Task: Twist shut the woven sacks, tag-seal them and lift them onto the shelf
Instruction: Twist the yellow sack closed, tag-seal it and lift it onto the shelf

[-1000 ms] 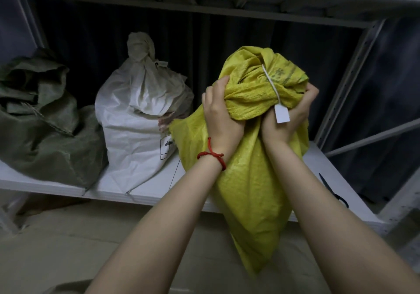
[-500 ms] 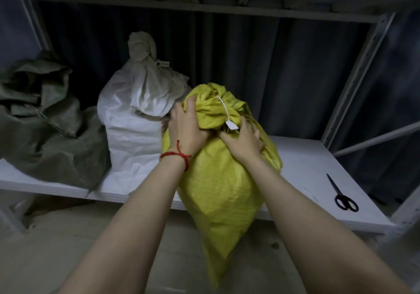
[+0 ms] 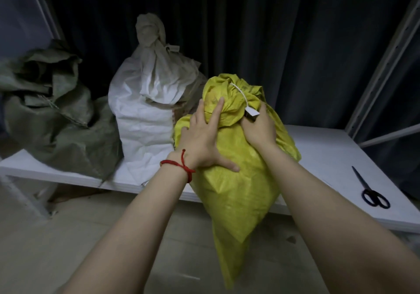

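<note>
A yellow woven sack [image 3: 238,191] lies over the front edge of the white shelf board [image 3: 322,155], its lower end hanging below the board. Its neck is twisted shut and bound with a white tie that carries a white tag [image 3: 252,112]. My left hand [image 3: 204,139], a red cord at its wrist, presses flat on the sack's upper left with fingers spread. My right hand [image 3: 259,128] grips the sack just below the twisted neck, next to the tag.
A tied white sack [image 3: 145,112] stands on the shelf just left of the yellow one, and a green sack [image 3: 56,121] slumps at the far left. Black scissors [image 3: 370,191] lie on the board at the right. A grey upright [image 3: 384,62] frames the right side.
The yellow sack has come down from in front of me onto the shelf edge beside the white sack. My left hand has gone from gripping the neck to pressing flat.
</note>
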